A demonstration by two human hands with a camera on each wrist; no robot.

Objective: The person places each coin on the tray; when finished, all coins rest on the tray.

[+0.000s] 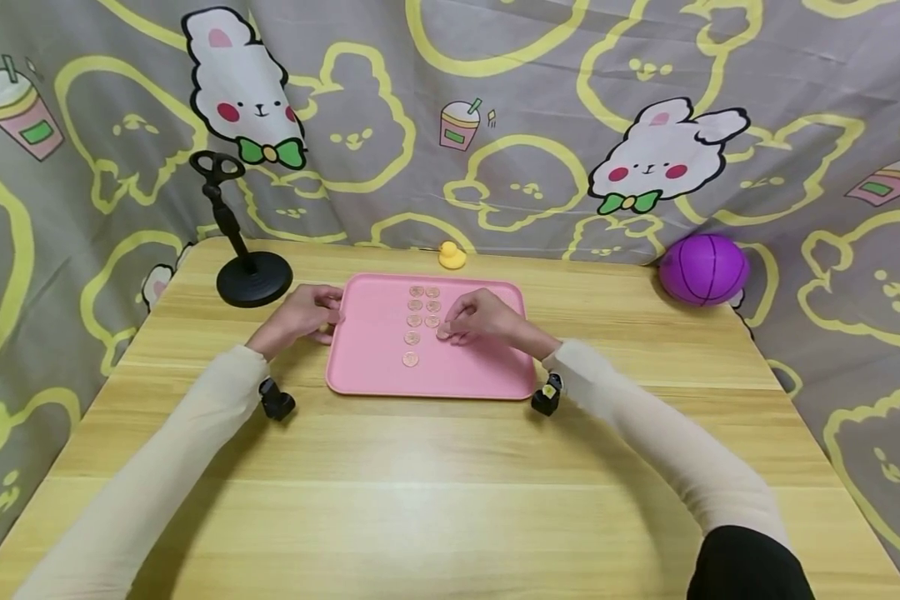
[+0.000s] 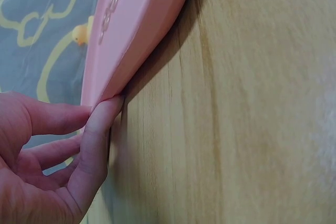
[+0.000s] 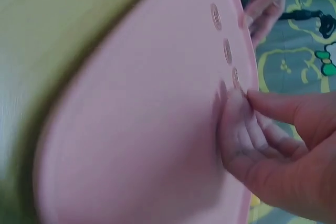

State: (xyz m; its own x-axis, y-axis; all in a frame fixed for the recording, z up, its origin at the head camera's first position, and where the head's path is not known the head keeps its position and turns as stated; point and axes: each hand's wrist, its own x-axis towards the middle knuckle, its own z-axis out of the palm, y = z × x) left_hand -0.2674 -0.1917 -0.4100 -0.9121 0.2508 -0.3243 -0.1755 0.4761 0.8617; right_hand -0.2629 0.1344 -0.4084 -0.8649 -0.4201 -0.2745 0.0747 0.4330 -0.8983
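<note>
1. A flat pink plastic tray (image 1: 375,367) lies on the pale wooden worktop (image 1: 450,500), near its far middle.
2. Small round copper-coloured coins (image 1: 414,319) sit on the tray in two short columns.
3. The right hand (image 1: 480,318) rests on the tray, fingers curled together and pinching one coin (image 1: 443,333) at the lower end of the right column.
4. The left hand (image 1: 303,312) grips the tray's left edge, thumb and fingers clamped on its rim.
5. A black round-based stand (image 1: 249,271), a small yellow rubber duck (image 1: 452,255) and a purple ball (image 1: 703,268) sit near the worktop's far edge.
</note>
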